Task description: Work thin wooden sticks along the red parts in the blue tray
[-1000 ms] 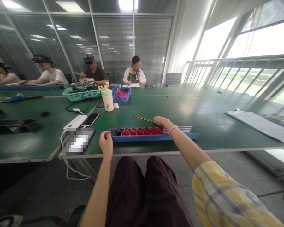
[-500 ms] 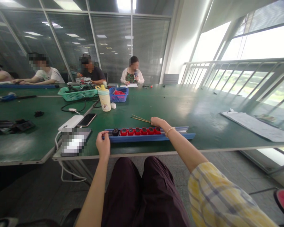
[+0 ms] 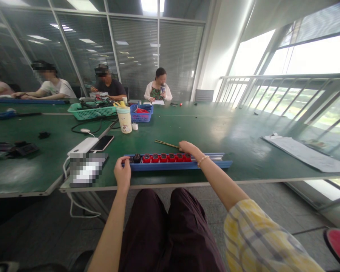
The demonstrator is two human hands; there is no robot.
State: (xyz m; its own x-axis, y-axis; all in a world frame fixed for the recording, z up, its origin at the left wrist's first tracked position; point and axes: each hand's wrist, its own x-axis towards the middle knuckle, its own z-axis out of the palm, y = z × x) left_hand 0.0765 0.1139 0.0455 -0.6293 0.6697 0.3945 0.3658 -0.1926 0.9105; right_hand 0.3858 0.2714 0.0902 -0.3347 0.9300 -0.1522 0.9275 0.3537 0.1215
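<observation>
Fingers of the left hand (image 3: 122,173) curl closed over the end of a blue rail (image 3: 178,165), apparently to steady it. The right hand (image 3: 187,148) lies across the rail's far side near the other end of the row; whether its fingers (image 3: 184,145) grip anything, I cannot tell. The rail sits on the desk (image 3: 215,126), parallel to and just inside the near edge, probably so both hands can reach it easily. A row of red units (image 3: 164,158) stands along it, with one black unit (image 3: 136,158) at the end beside the left hand.

Thin rods (image 3: 166,143) lie just behind the right hand. Nothing blocks the row, though a power bank (image 3: 82,146), a phone (image 3: 102,142) and a pixelated object (image 3: 86,170) crowd the desk near the left hand. Farther off stand a bottle (image 3: 124,120), a blue basket (image 3: 141,113) and a green basket (image 3: 91,112). Papers (image 3: 306,153) lie to the right, and co-workers (image 3: 109,85) sit at the far end.
</observation>
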